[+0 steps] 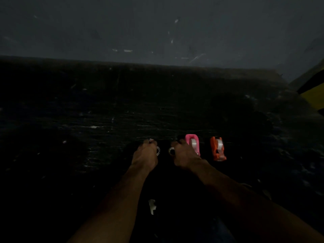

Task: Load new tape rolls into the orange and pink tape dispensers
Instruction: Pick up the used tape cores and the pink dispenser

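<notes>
The scene is very dark. A pink tape dispenser (192, 143) with a clear roll in it lies on the dark surface, just right of my right hand (184, 156). An orange tape dispenser (218, 148), also with a roll inside, lies further right, apart from both hands. My left hand (145, 155) rests on the surface with a small white ring (158, 151) at its right edge. Another small white ring with a dark centre (172, 151) sits at the left edge of my right hand. Whether either hand grips its ring is too dark to tell.
A dark scratched work surface (105, 120) runs back to a grey wall (157, 28). A yellow and black object (313, 92) stands at the far right. A small white scrap (152, 206) lies between my forearms.
</notes>
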The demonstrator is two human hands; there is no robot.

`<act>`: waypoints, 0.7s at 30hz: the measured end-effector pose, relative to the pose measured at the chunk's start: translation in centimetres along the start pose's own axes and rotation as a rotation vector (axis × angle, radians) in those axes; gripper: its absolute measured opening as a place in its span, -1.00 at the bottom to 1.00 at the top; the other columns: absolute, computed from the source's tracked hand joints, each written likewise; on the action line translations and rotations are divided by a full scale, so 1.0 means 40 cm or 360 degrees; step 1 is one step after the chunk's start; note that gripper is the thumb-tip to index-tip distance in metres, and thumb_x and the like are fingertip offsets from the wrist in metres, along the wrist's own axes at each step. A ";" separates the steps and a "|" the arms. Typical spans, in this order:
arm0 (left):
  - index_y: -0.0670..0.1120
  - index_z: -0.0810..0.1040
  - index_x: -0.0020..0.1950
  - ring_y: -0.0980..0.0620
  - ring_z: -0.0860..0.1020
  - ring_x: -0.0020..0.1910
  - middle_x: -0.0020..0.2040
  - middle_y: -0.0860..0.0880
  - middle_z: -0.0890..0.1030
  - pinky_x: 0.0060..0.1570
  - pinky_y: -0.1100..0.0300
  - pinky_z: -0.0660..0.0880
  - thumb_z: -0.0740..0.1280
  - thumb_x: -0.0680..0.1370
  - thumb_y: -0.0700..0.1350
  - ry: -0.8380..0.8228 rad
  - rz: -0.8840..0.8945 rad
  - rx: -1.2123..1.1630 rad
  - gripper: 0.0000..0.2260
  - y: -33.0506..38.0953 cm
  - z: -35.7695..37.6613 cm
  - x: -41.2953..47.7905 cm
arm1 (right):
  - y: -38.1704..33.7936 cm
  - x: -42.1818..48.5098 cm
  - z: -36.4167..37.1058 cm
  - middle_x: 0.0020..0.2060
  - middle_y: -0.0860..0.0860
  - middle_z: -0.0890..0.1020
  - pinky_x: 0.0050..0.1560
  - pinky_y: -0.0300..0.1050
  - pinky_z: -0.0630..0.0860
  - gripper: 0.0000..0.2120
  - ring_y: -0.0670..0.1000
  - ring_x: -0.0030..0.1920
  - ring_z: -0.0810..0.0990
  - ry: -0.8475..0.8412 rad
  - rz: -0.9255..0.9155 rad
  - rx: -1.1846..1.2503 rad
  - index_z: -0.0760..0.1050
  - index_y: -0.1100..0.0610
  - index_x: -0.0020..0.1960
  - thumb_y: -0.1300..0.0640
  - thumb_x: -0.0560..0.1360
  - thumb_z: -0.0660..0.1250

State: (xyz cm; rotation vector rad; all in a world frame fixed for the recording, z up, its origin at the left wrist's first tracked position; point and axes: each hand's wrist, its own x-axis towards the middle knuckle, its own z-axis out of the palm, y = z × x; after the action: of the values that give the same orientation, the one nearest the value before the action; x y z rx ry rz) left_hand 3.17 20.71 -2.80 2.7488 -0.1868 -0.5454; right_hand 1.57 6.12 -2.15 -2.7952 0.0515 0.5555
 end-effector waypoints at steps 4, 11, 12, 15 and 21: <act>-0.05 0.34 0.44 -0.16 0.43 0.35 0.41 -0.15 0.38 0.30 0.01 0.40 0.31 0.54 -0.09 -0.0065 -0.0010 -0.0010 -0.53 -0.004 0.003 0.035 | -0.002 0.033 0.014 0.39 0.20 0.34 0.35 0.01 0.33 -0.51 0.17 0.39 0.34 -0.0017 0.0015 0.0013 0.33 0.14 0.39 0.14 0.49 0.32; -0.01 0.22 0.52 -0.16 0.40 0.37 0.44 -0.12 0.35 0.34 -0.02 0.41 0.34 0.52 -0.05 -0.0195 -0.0072 -0.0008 -0.40 -0.023 0.014 0.064 | -0.007 0.067 0.037 0.38 0.20 0.37 0.36 -0.01 0.35 -0.62 0.16 0.34 0.42 -0.0042 0.0026 0.0078 0.40 0.15 0.34 0.09 0.54 0.26; -0.01 0.23 0.52 -0.16 0.40 0.38 0.45 -0.12 0.34 0.34 -0.02 0.40 0.34 0.52 -0.06 -0.0193 -0.0067 -0.0006 -0.41 -0.024 0.014 0.066 | -0.008 0.069 0.038 0.38 0.19 0.38 0.37 0.00 0.35 -0.62 0.16 0.34 0.42 -0.0054 0.0037 0.0081 0.40 0.14 0.33 0.08 0.54 0.25; 0.01 0.26 0.50 -0.14 0.38 0.41 0.47 -0.10 0.33 0.38 -0.01 0.38 0.34 0.53 -0.08 -0.0184 -0.0046 -0.0004 -0.44 -0.023 0.014 0.076 | -0.007 0.074 0.036 0.35 0.18 0.41 0.35 0.02 0.37 -0.63 0.16 0.31 0.44 -0.0067 0.0053 0.0075 0.41 0.14 0.32 0.08 0.54 0.27; -0.03 0.23 0.52 -0.16 0.38 0.40 0.45 -0.15 0.35 0.37 0.00 0.37 0.32 0.53 -0.10 -0.0119 -0.0032 0.0002 -0.43 -0.023 0.019 0.063 | 0.001 0.077 0.046 0.35 0.24 0.41 0.36 0.03 0.37 -0.61 0.20 0.31 0.44 -0.0066 0.0019 0.0056 0.39 0.17 0.35 0.07 0.56 0.23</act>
State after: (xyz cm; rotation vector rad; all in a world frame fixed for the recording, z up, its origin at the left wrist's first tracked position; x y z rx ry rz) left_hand 5.24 20.89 -4.64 2.7361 -0.1778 -0.6541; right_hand 3.74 6.66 -4.95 -2.7497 0.0683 0.6093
